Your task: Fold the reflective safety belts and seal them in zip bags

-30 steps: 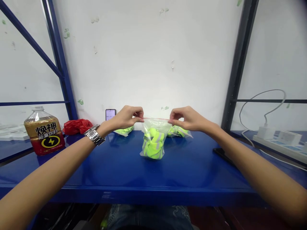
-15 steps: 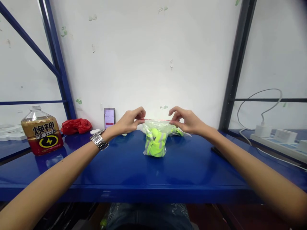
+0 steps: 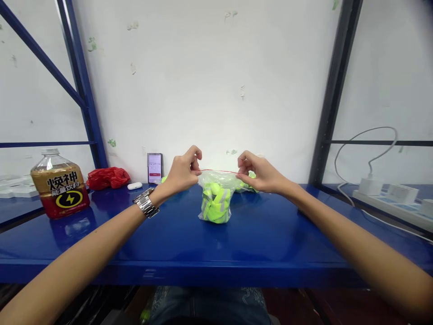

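Found clear bag (image 3: pixel 206 215) of yellow-green material (image 3: pixel 218 203) upright at mid tabletop (image 3: pixel 264 239). Observed left hand (image 3: pixel 182 172) with fingers clamped on one top corner, right hand (image 3: pixel 262 174) with fingers clamped on the other, red strip (image 3: pixel 216 170) stretched between. Noted bottle (image 3: pixel 61 187), red plastic bundle (image 3: pixel 108 178) and upright phone (image 3: pixel 155 166) towards the left.

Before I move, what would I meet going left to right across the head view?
Drink bottle → red plastic bag → small white case → upright phone → left hand → clear bag of yellow-green fabric → right hand → white power strip.
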`<act>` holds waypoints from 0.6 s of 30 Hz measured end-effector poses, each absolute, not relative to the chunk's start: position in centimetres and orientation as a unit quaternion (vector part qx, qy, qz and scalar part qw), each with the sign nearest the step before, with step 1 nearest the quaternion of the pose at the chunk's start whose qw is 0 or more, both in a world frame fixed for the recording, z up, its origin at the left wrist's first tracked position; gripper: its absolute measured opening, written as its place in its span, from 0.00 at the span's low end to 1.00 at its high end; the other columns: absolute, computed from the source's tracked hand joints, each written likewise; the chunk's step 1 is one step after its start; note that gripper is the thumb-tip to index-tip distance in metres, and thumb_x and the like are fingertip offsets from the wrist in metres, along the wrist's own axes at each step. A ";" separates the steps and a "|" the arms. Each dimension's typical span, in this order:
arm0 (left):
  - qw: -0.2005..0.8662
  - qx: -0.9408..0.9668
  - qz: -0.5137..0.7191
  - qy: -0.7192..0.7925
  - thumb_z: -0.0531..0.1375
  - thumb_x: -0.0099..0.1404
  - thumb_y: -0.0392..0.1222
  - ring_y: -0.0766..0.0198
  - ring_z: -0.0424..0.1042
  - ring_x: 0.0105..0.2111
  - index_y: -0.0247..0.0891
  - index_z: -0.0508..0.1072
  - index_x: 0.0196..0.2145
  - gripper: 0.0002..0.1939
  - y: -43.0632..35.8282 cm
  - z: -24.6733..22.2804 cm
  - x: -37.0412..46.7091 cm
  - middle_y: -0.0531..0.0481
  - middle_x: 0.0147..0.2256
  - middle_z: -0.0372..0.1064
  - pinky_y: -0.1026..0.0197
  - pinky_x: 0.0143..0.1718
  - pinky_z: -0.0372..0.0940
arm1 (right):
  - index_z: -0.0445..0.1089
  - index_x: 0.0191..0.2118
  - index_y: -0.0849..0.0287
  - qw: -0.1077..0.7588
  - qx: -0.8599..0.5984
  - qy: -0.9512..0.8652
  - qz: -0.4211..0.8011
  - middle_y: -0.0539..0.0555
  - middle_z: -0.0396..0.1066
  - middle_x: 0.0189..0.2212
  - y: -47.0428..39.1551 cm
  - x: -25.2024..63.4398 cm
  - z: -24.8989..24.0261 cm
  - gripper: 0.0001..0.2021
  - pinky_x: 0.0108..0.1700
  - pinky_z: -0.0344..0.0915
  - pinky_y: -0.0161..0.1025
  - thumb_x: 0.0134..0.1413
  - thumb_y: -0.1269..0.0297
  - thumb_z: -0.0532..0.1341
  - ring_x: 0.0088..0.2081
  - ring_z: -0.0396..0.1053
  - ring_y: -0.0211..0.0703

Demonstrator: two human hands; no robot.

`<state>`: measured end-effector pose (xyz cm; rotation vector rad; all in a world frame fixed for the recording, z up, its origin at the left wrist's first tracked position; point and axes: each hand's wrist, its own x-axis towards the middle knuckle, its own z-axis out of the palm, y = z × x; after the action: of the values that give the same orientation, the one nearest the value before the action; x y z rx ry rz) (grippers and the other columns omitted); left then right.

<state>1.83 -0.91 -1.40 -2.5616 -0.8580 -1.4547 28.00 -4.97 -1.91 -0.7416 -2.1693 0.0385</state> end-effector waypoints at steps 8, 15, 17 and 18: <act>-0.080 -0.889 -0.376 -0.249 0.58 0.63 0.49 0.62 0.71 0.36 0.37 0.71 0.38 0.13 -0.2 -1.5 0.3 0.46 0.37 0.72 0.57 0.39 0.67 | 0.69 0.42 0.59 0.367 -0.326 -0.870 0.041 0.52 0.70 0.28 -5.5 28.5 -2.1 0.11 0.32 0.63 0.37 0.58 0.58 0.58 0.30 0.67 0.39; -0.050 -0.896 -0.355 -0.263 0.57 0.64 0.50 0.62 0.70 0.37 0.37 0.71 0.34 0.13 -0.7 -1.1 0.6 0.48 0.36 0.72 0.58 0.38 0.67 | 0.71 0.36 0.59 0.369 -0.320 -0.873 -0.008 0.53 0.71 0.30 -5.1 27.1 -1.9 0.09 0.33 0.62 0.37 0.58 0.59 0.58 0.31 0.66 0.39; -0.048 -0.896 -0.344 -0.278 0.56 0.65 0.50 0.62 0.70 0.37 0.36 0.71 0.35 0.13 -0.8 -1.1 0.5 0.47 0.36 0.72 0.58 0.38 0.67 | 0.70 0.35 0.60 0.367 -0.325 -0.872 -0.012 0.53 0.71 0.29 -4.9 27.0 -1.9 0.08 0.33 0.61 0.37 0.58 0.61 0.58 0.30 0.65 0.39; -0.049 -0.895 -0.340 -0.284 0.56 0.65 0.51 0.61 0.70 0.36 0.36 0.70 0.35 0.14 -0.8 -1.1 0.5 0.47 0.36 0.72 0.58 0.37 0.67 | 0.70 0.35 0.60 0.366 -0.327 -0.871 -0.014 0.53 0.71 0.29 -4.8 27.0 -1.9 0.08 0.33 0.61 0.37 0.58 0.61 0.58 0.30 0.65 0.39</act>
<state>0.50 -0.79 -1.13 -2.9025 -0.9208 -1.1033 26.95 -4.79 -1.86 -0.8414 -2.2379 -0.0368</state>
